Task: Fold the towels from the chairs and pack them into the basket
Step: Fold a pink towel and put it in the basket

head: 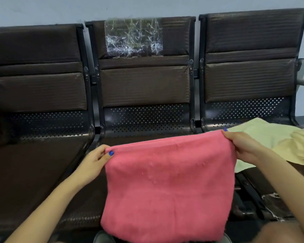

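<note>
There are no words, numbers, labels or signs to read here.

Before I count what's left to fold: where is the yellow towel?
In the head view, the yellow towel lies crumpled on the rightmost chair seat, just beyond the right hand.
</note>
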The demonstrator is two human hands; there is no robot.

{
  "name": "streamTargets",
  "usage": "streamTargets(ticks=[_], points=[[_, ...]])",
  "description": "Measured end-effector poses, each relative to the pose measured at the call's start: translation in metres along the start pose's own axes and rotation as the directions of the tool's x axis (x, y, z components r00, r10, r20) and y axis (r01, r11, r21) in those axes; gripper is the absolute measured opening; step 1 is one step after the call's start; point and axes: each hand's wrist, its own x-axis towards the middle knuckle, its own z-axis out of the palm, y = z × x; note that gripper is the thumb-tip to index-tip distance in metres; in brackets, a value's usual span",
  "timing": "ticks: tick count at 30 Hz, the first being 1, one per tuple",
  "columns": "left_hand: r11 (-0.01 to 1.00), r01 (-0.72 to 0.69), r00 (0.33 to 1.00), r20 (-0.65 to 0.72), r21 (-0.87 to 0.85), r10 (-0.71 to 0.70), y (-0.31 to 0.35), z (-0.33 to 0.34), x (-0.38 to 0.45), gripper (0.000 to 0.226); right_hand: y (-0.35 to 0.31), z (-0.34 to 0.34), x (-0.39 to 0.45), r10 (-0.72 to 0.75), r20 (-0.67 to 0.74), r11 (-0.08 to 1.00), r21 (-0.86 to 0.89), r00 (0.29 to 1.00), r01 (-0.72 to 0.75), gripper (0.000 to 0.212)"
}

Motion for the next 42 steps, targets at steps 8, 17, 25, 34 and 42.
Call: streamTargets(ticks=[8, 17, 25, 34, 42], points=[[0.888, 0.253, 0.957, -0.036, -0.384, -0.289, -0.012, 0.024, 0.027, 0.020, 0.014, 0.019, 0.035, -0.011, -0.129, 0.988, -0.155, 0.992, -0.009, 0.026], [0.870, 0.394, 0.846, -0.252, -0.297, -0.470, -0.035, 0.063, 0.069, 0.020, 0.040, 0.033, 0.085, -0.091, -0.237, 0.967, -0.251, 0.967, 0.029, 0.040], [0.747, 0.647, 0.748, -0.313, 0.151, -0.585, -0.075, 0.082, 0.087, 0.010, 0.074, 0.039, 0.118, -0.012, -0.174, 0.778, -0.620, 0.985, -0.100, 0.045], [0.692, 0.661, 0.747, -0.344, 0.291, -0.569, -0.067, 0.090, 0.084, 0.059, 0.072, 0.038, 0.112, 0.042, -0.105, 0.661, -0.742, 0.994, -0.107, 0.026], [0.610, 0.703, 0.668, -0.047, 0.366, -0.742, -0.058, 0.066, 0.064, 0.044, 0.062, 0.027, 0.080, 0.301, -0.010, 0.780, -0.573, 0.953, -0.253, 0.018]])
